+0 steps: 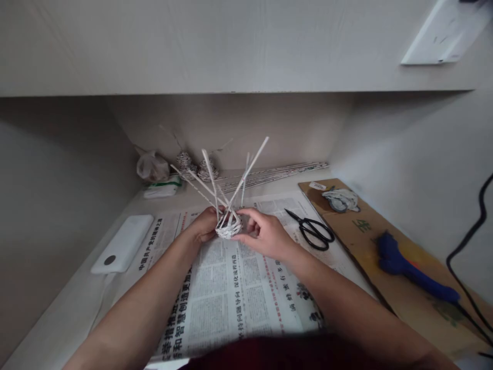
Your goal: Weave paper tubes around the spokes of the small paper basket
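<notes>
A small round woven paper basket is held between my two hands above the newspaper. Several rolled-paper sticks rise from its rim and spread outward, some crossing. My left hand grips the basket's left side, its fingertips partly hidden behind the sticks. On the right, my right hand holds the basket with the thumb low and the index finger at the rim; the other fingers are curled.
Black scissors lie right of my hands. A blue glue gun and crumpled paper strips rest on cardboard. A white power bank is at left. Behind are woven gourd shapes, paper sticks and a plastic bag.
</notes>
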Motion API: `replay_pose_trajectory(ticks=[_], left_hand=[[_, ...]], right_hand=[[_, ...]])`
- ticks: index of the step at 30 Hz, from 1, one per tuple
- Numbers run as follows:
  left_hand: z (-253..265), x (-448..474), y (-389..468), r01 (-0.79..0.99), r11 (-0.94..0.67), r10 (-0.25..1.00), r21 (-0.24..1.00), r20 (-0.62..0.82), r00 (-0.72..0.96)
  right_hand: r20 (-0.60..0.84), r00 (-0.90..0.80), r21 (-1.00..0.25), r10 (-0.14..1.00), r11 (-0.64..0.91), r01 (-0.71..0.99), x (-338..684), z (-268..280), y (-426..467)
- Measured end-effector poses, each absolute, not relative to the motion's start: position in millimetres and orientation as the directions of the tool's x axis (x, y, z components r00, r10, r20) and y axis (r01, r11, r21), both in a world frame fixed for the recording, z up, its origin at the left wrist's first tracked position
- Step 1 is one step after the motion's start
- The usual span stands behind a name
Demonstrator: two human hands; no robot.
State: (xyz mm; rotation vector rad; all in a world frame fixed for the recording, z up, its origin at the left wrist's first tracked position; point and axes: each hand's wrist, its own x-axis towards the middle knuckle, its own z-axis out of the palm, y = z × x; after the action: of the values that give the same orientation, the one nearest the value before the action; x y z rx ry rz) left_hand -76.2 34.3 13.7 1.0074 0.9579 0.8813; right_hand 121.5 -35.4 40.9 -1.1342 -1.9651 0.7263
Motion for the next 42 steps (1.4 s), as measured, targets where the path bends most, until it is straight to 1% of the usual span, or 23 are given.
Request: replay_pose_trajectory(ticks=[4,9,11,15,17,20,22,24,27,29,32,34,37,39,42], left_hand=[[11,-81,36,-0.097,0.272,0.895,0.957,-0.215,0.391],[13,-80,33,-0.046,0.248,0.88,0.968,-0.205,0.429],[14,-79,32,-0.027,0.226,0.88,0.974,-0.192,0.435],[15,-79,31,-0.023,0.18,0.881,0.983,-0.15,0.449],[15,-78,31,-0.022,0.162,0.888,0.986,-0.136,0.44],[14,-78,31,-0.009,0.147,0.911,0.989,-0.132,0.39],[13,-77,32,-0.008,0.134,0.924,0.991,-0.122,0.363],[12,-76,33,-0.008,0.111,0.931,0.994,-0.101,0.352],[11,-74,33,0.003,0.062,0.944,0.998,-0.059,0.324],[11,-73,33,0.007,0.037,0.954,0.999,-0.037,0.296],[11,-73,34,0.013,0.032,0.96,0.999,-0.034,0.278],[11,-73,34,0.027,0.043,0.962,0.999,-0.048,0.267],[13,-74,34,0.056,0.044,0.964,0.997,-0.057,0.261],[15,-75,33,0.085,0.023,0.967,0.996,-0.044,0.253],[15,-76,34,0.1,0.039,0.97,0.994,-0.061,0.236]], right_hand=[[0.195,-0.427,-0.791,0.883,0.399,0.464,121,40,-36],[0.041,-0.483,-0.891,0.875,0.251,0.379,119,32,-35],[0.01,-0.506,-0.911,0.862,0.216,0.351,119,31,-34],[-0.001,-0.516,-0.898,0.857,0.227,0.378,120,30,-34],[-0.01,-0.502,-0.907,0.865,0.203,0.368,120,30,-34],[-0.097,-0.47,-0.953,0.877,0.055,0.299,119,29,-33],[-0.175,-0.466,-0.963,0.867,-0.054,0.262,116,28,-33],[-0.219,-0.453,-0.966,0.864,-0.127,0.224,112,25,-33],[-0.216,-0.411,-0.974,0.886,-0.165,0.156,109,18,-32],[-0.183,-0.399,-0.98,0.899,-0.133,0.149,109,14,-31],[-0.142,-0.407,-0.98,0.902,-0.071,0.186,111,14,-30],[-0.168,-0.416,-0.976,0.894,-0.091,0.198,111,17,-31],[-0.25,-0.395,-0.965,0.884,-0.196,0.173,109,21,-32],[-0.273,-0.366,-0.961,0.89,-0.236,0.143,107,21,-32],[-0.241,-0.366,-0.968,0.899,-0.193,0.162,107,17,-30]])
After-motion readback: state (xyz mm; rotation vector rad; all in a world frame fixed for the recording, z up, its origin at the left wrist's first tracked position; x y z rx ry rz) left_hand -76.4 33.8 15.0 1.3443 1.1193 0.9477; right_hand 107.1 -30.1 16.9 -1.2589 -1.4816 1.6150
